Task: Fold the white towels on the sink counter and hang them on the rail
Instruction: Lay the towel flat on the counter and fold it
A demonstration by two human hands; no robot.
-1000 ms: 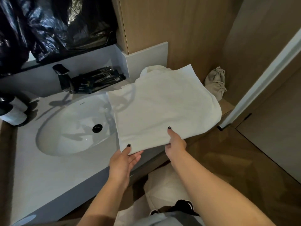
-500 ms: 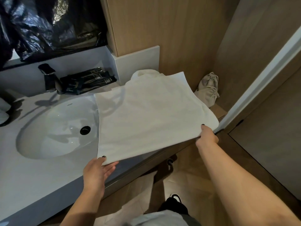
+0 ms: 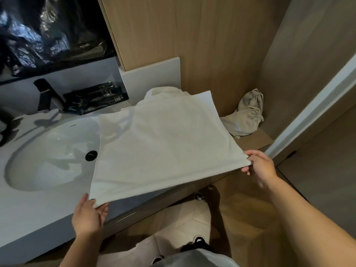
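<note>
Stretching the towel [image 3: 165, 143] out flat, and both near corners are in hand: the left hand [image 3: 89, 215] pinches the near-left corner, thumb on top and fingers beneath, while the right hand [image 3: 259, 167] grips the near-right corner with fingers curled under the hem. Its far end rests on the counter [image 3: 36, 214] to the right of the basin [image 3: 50, 155], on a second bunched towel [image 3: 163, 91]; the near edge hangs off the counter's front. To do this well, I'd say keep equal tension across that near edge so it stays straight, then carry both corners forward together to meet the far corners, matching hems before letting go. Uneven pull would likely skew the fold. No rail in view.
</note>
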